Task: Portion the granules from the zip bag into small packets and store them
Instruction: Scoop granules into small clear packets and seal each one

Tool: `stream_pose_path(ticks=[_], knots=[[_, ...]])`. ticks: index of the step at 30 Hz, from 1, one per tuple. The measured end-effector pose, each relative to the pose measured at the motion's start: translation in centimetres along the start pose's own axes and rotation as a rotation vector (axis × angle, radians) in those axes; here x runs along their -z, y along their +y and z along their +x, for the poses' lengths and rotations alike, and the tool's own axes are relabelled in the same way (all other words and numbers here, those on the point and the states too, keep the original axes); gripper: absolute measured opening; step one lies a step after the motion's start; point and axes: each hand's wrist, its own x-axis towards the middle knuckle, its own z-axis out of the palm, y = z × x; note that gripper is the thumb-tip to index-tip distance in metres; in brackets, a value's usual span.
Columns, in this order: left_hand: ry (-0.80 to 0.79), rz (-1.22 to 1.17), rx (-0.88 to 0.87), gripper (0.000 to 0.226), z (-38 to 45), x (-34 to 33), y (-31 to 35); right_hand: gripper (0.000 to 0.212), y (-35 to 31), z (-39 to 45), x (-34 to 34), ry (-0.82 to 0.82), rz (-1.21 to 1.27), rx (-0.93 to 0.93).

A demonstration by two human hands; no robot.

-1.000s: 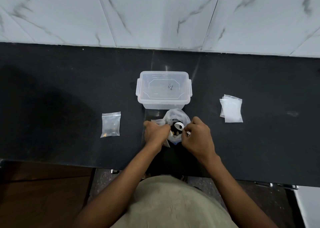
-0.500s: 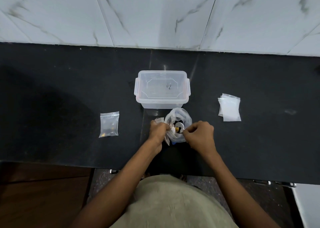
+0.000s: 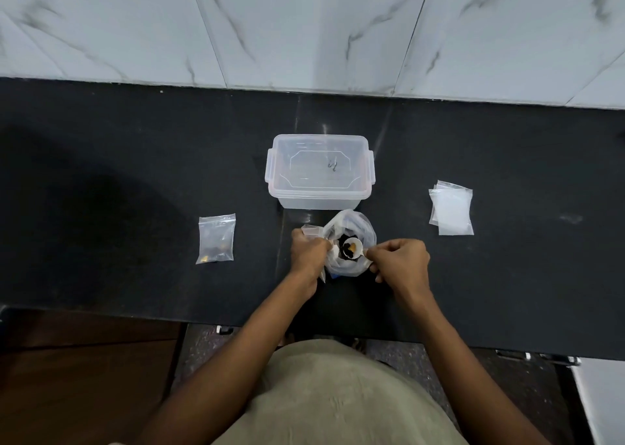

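A small white plastic scoop (image 3: 355, 247) is pinched by its handle in the curled fingers of the right hand (image 3: 400, 261), its bowl lying inside the open mouth of the clear plastic zip bag (image 3: 351, 241) of dark granules (image 3: 345, 245). The bag's left rim, together with a small clear packet (image 3: 311, 231), is gripped by the left hand (image 3: 309, 253). The bag is stood near the front edge of the black counter (image 3: 118, 174), at its middle, just in front of a clear lidded plastic box (image 3: 319, 170). A filled small packet (image 3: 216, 238) is laid toward the left, and a stack of empty clear packets (image 3: 451, 208) toward the right.
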Motion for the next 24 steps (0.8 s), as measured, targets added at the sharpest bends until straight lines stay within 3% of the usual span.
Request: stream_pose_path(ticks=[6,12,17,24], knots=[[0.063,0.218,-0.187,0.037,-0.7,0.7,0.3,0.013,-0.6,0.0,1.1,-0.065,0.166,-0.018],[0.213,0.372,-0.576,0.049,-2.1,1.1,0.1,0.014,-2.6,-1.1,2.1,-0.129,0.360,0.080],[0.227,0.396,-0.784,0.034,-2.9,1.0,0.6,0.009,-4.2,-3.2,0.9,-0.026,0.358,0.390],[0.223,0.197,-0.870,0.036,-3.6,0.6,1.5,0.004,-3.2,-4.7,-0.9,0.187,-0.094,1.021]])
